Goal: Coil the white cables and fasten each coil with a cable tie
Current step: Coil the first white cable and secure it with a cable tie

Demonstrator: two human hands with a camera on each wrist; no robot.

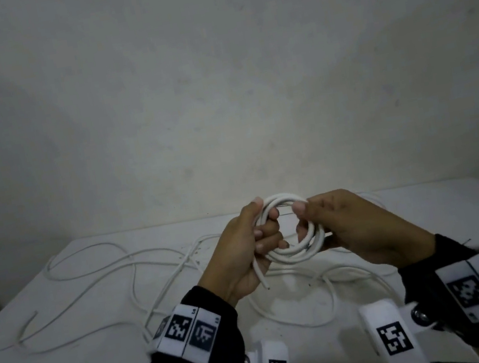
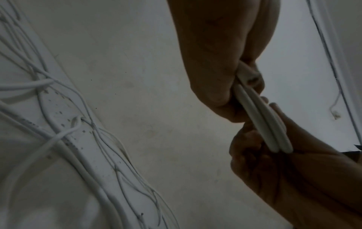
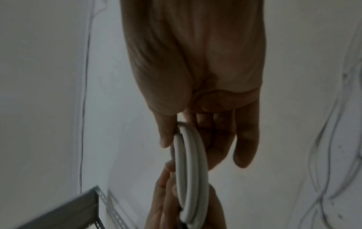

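Note:
A thick white cable is wound into a small coil point(image 1: 291, 229) held above the white table point(image 1: 70, 355). My left hand point(image 1: 254, 236) grips the coil's left side, fingers curled through the loop, and a short free end point(image 1: 260, 275) sticks down past the palm. My right hand point(image 1: 319, 221) holds the coil's right side between thumb and fingers. In the left wrist view the coil point(image 2: 262, 124) runs edge-on between both hands. The right wrist view shows the coil point(image 3: 190, 167) with the thumb point(image 3: 166, 136) against it. No cable tie can be made out.
Thin white cables point(image 1: 112, 267) lie loose and tangled across the table's left and middle. A thicker loose loop point(image 1: 326, 297) lies under my hands. A plain wall stands behind the table. A grey perforated metal bar point(image 3: 82, 207) shows at the lower left of the right wrist view.

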